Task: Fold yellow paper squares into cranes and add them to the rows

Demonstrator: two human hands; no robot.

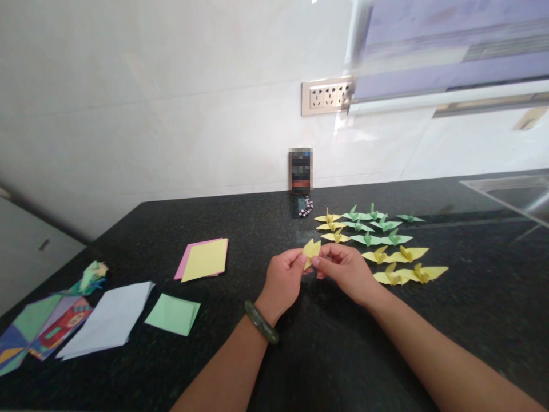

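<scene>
Between my two hands, above the dark countertop, is a small folded yellow paper [311,250] with pointed flaps sticking up. My left hand [285,277], with a dark green bangle [261,323] on its wrist, pinches its left side. The right side is pinched between the thumb and fingers of my right hand [347,269]. Just beyond and to the right of my right hand stand rows of folded paper cranes, several yellow ones [391,274] and several green ones [369,239]. My curled fingers hide the lower part of the folded paper.
Left of my hands lie yellow and pink paper squares [206,260], green paper [174,315], white sheets [109,320] and a colourful printed packet [60,329]. Crumpled paper [92,277] lies behind them. A phone [300,170] leans on the wall, below a socket panel [326,97].
</scene>
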